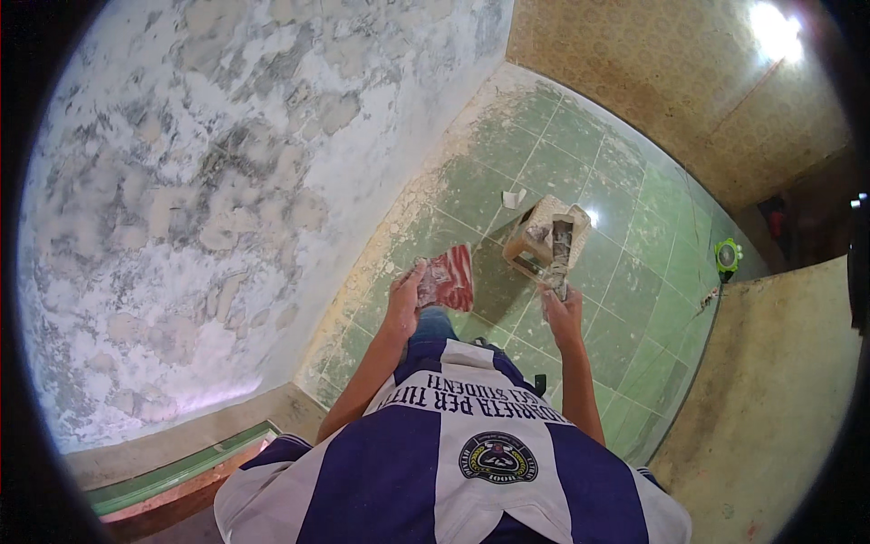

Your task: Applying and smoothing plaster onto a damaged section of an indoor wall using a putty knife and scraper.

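My left hand [404, 299] is closed on the edge of a flat red plastering plate [451, 279], which is smeared with whitish paste. In my right hand [564, 314] is the handle of a putty knife [562, 243], its blade coated in grey-white filler. Beyond that hand, a box-like tub [526, 243] crusted with pale paste stands on the floor, partly covered by the knife. Whether the blade touches the tub, I cannot tell.
To the left rises a wall [190, 208] with patchy grey and white filler. Pale crumbs and dust streak the green floor tiles [553, 168] along it. A white scrap [514, 199] lies near the tub. Farther right are a round green object [727, 257] and a pale panel [770, 363].
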The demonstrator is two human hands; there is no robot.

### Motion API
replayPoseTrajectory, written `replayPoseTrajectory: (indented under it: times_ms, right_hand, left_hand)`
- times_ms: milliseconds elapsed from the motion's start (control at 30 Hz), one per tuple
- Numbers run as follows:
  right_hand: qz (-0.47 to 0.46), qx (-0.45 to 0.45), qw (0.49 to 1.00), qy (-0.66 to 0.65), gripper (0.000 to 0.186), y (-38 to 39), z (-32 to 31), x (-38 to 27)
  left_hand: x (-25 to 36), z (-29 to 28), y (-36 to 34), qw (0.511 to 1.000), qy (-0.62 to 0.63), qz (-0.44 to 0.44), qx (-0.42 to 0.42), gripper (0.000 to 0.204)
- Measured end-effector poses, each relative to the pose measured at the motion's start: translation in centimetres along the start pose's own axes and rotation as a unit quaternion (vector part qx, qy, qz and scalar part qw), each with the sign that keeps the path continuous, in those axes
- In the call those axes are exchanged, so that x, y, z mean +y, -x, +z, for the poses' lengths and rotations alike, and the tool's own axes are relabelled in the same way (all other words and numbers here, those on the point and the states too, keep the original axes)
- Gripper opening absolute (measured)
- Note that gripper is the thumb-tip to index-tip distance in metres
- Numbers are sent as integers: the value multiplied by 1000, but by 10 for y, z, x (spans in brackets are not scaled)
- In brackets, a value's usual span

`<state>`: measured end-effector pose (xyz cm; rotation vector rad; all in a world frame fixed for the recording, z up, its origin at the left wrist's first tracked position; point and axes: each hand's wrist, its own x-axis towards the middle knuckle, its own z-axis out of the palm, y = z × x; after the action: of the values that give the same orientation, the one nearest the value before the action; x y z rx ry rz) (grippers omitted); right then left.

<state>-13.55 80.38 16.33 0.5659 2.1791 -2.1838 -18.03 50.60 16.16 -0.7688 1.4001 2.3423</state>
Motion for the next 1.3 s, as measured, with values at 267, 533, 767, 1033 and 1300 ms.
replayPoseTrajectory:
  times_ms: [267,533,767,1033,1300]
  right_hand:
    - [14,104,994,3,18,-60,-90,0]
    - [-9,233,971,-49,16,-123,-191,-37]
    - [-2,152,986,-69,23,-216,-248,-63]
    - [5,-220,975,35,19,-322,-280,-73]
    - [-38,-465,879,97,23,-343,-300,-64]
  left_hand:
    - [-31,113,-75,998,-10,2,-59,24]
    - [-43,250,-151,997,23,-37,-63,26]
    - [-62,308,-169,994,-7,106,-37,28]
    - [-134,349,-112,961,138,137,199,26]
    - [-213,416,0,864,262,262,341,32]
